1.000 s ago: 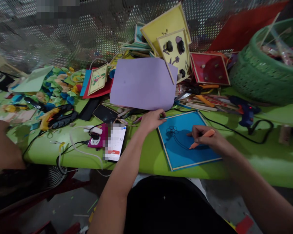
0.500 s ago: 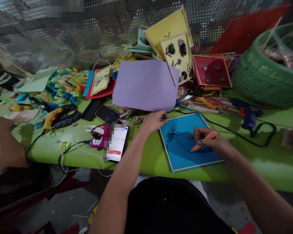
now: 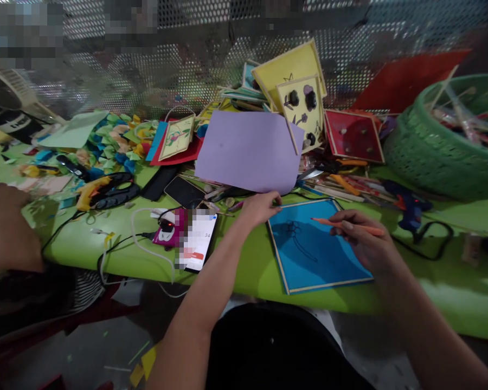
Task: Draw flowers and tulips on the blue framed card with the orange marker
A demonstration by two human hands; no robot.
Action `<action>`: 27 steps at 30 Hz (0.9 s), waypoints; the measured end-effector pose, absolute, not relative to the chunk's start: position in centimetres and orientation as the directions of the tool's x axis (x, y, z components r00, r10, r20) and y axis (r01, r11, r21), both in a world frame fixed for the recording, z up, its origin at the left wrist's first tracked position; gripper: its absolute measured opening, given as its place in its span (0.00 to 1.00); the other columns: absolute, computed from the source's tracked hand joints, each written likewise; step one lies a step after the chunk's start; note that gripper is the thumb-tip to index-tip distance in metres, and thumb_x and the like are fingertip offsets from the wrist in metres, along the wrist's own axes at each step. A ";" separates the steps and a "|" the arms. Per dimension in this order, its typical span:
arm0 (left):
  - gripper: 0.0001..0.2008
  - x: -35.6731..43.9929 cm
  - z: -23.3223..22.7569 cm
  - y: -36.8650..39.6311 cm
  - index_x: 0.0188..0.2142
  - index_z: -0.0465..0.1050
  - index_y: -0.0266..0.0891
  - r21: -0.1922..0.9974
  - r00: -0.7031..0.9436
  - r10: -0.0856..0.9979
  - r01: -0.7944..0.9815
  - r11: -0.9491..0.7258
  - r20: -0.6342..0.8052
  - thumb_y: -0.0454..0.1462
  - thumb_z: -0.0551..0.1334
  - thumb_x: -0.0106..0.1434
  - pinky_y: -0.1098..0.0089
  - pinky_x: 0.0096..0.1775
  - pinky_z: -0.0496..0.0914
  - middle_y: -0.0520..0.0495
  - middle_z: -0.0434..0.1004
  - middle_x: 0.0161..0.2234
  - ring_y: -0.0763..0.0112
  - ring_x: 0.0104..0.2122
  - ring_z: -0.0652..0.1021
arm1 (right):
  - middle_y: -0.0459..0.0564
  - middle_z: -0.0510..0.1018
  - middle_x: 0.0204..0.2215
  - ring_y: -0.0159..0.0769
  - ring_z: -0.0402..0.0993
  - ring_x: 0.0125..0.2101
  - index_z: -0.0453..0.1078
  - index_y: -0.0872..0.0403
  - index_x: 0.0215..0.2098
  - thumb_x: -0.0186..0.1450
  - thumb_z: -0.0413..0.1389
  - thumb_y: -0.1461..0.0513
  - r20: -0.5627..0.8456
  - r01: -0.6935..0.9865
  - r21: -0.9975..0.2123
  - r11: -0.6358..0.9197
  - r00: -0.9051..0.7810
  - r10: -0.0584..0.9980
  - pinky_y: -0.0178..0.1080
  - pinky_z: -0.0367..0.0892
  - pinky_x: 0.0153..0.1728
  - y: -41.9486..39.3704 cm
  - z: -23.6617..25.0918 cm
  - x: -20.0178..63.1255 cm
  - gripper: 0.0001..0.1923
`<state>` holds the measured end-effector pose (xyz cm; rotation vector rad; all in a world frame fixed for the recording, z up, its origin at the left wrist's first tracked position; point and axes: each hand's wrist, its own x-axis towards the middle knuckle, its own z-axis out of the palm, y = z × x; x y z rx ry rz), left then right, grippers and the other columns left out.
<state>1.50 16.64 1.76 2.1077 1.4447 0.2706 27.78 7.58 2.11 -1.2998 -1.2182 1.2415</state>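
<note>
On the green table lies a blue board [image 3: 309,265] edged with thin pale wooden sticks. Dark lines on it form a small flower with a long curved double stem. My left hand [image 3: 262,207] is at the board's far left corner, its curled fingers closed on the edge. An orange pen [image 3: 337,223] is gripped in my right hand [image 3: 364,241], over the board's right half. The pen points left, with its tip above and right of the drawn stem; whether it touches the surface I cannot tell.
Behind the board are a purple sheet [image 3: 250,151], framed pictures [image 3: 305,108], scissors [image 3: 309,172] and loose sticks. A green basket [image 3: 443,151] and a glue gun [image 3: 410,206] stand right. Phones [image 3: 199,244], cables and another person's arm [image 3: 12,227] are left.
My right hand has lifted the pen from the lower end of the stem and moved up and right, with the pen now lying flatter. My left hand keeps its place on the corner.
</note>
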 end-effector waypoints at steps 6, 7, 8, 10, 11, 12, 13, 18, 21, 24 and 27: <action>0.12 1.5 1.8 16.5 0.48 0.77 0.49 0.538 0.384 0.909 0.807 -0.245 -0.162 0.42 0.65 0.65 0.67 0.45 0.70 0.50 0.83 0.40 0.61 0.43 0.81 | 0.53 0.82 0.34 0.46 0.77 0.36 0.81 0.49 0.37 0.56 0.67 0.47 -0.149 0.157 -0.979 -0.130 -0.116 0.982 0.43 0.71 0.34 6.2 2.9 28.1 0.18; 0.12 1.5 1.8 16.4 0.48 0.78 0.49 0.536 0.374 0.914 0.810 -0.238 -0.158 0.42 0.65 0.65 0.67 0.45 0.70 0.50 0.83 0.40 0.62 0.43 0.81 | 0.54 0.82 0.35 0.46 0.77 0.36 0.82 0.49 0.37 0.57 0.67 0.47 -0.152 0.184 -0.975 -0.126 -0.132 0.980 0.43 0.71 0.35 6.0 2.7 28.2 0.17; 0.11 1.4 1.8 16.4 0.47 0.78 0.49 0.533 0.373 0.914 0.812 -0.238 -0.160 0.42 0.64 0.65 0.68 0.44 0.70 0.51 0.83 0.39 0.62 0.43 0.81 | 0.54 0.83 0.36 0.46 0.76 0.37 0.82 0.49 0.37 0.58 0.66 0.47 -0.147 0.207 -0.972 -0.116 -0.143 0.979 0.44 0.71 0.36 5.8 2.3 28.2 0.17; 0.12 1.3 1.8 16.3 0.47 0.78 0.49 0.533 0.366 0.917 0.813 -0.234 -0.157 0.42 0.65 0.65 0.68 0.44 0.70 0.51 0.84 0.39 0.62 0.43 0.81 | 0.54 0.83 0.37 0.49 0.76 0.38 0.82 0.49 0.38 0.59 0.65 0.46 -0.155 0.216 -0.969 -0.121 -0.147 0.977 0.46 0.71 0.38 5.7 1.5 28.2 0.18; 0.12 1.3 1.8 16.3 0.48 0.78 0.49 0.534 0.372 0.916 0.810 -0.241 -0.149 0.42 0.65 0.65 0.68 0.44 0.70 0.51 0.84 0.39 0.62 0.43 0.81 | 0.54 0.83 0.37 0.49 0.76 0.38 0.82 0.48 0.38 0.59 0.64 0.45 -0.163 0.208 -0.969 -0.133 -0.133 0.978 0.46 0.71 0.38 5.7 1.1 28.1 0.18; 0.12 1.3 1.8 16.2 0.48 0.78 0.49 0.535 0.372 0.917 0.809 -0.246 -0.141 0.42 0.66 0.64 0.68 0.44 0.70 0.51 0.84 0.39 0.62 0.43 0.81 | 0.53 0.83 0.38 0.50 0.77 0.39 0.82 0.48 0.38 0.60 0.64 0.45 -0.166 0.196 -0.971 -0.140 -0.123 0.978 0.47 0.71 0.39 5.6 0.8 28.0 0.18; 0.12 1.3 1.8 16.2 0.48 0.78 0.49 0.535 0.367 0.920 0.810 -0.242 -0.140 0.42 0.66 0.64 0.68 0.43 0.70 0.51 0.84 0.39 0.62 0.42 0.81 | 0.53 0.83 0.38 0.50 0.77 0.39 0.82 0.48 0.38 0.60 0.63 0.45 -0.164 0.185 -0.973 -0.141 -0.117 0.979 0.47 0.70 0.39 5.6 0.6 27.9 0.18; 0.12 1.1 1.8 16.2 0.48 0.78 0.50 0.517 0.352 0.926 0.823 -0.235 -0.139 0.42 0.66 0.64 0.70 0.42 0.69 0.52 0.84 0.39 0.63 0.41 0.82 | 0.50 0.83 0.35 0.50 0.76 0.38 0.83 0.46 0.37 0.60 0.63 0.47 -0.132 0.149 -0.982 -0.113 -0.124 0.984 0.48 0.70 0.40 5.5 0.2 27.3 0.15; 0.12 1.0 1.6 16.3 0.48 0.78 0.50 0.499 0.364 0.920 0.830 -0.249 -0.147 0.43 0.66 0.64 0.71 0.40 0.69 0.52 0.84 0.39 0.65 0.39 0.82 | 0.50 0.81 0.31 0.48 0.74 0.33 0.83 0.47 0.35 0.59 0.62 0.48 -0.115 0.147 -0.984 -0.097 -0.113 0.987 0.47 0.68 0.36 5.5 0.1 27.0 0.15; 0.12 0.9 1.5 16.4 0.47 0.78 0.49 0.492 0.376 0.916 0.829 -0.265 -0.140 0.43 0.66 0.64 0.71 0.38 0.68 0.52 0.84 0.38 0.65 0.39 0.81 | 0.51 0.79 0.27 0.46 0.72 0.30 0.82 0.48 0.32 0.59 0.60 0.45 -0.092 0.124 -0.989 -0.081 -0.086 0.992 0.46 0.65 0.31 5.4 0.1 26.5 0.17; 0.12 0.9 1.7 16.3 0.47 0.79 0.49 0.493 0.366 0.920 0.832 -0.255 -0.142 0.43 0.66 0.64 0.71 0.36 0.66 0.52 0.84 0.37 0.64 0.39 0.81 | 0.51 0.79 0.28 0.46 0.72 0.31 0.82 0.48 0.33 0.60 0.59 0.44 -0.084 0.129 -0.989 -0.074 -0.071 0.994 0.46 0.66 0.33 5.2 0.2 26.3 0.19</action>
